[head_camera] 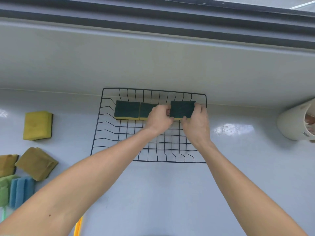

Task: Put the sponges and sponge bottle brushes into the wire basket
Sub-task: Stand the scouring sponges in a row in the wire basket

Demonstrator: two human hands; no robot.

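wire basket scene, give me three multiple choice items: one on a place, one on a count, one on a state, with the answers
1. Where do the sponges in the wire basket lie?
A. along its far side
B. along its near side
C. piled in the middle

2. How many green-topped sponges are in the basket?
A. one
B. three
C. five

3. What is happening to the rightmost sponge?
A. it lies untouched
B. both hands hold it
C. only one hand holds it

Answers:
1 A: the row runs along the far wall, from the leftmost sponge across.
2 B: leftmost, middle sponge and rightmost.
3 B: the left hand and right hand each have a grip on one end of it.
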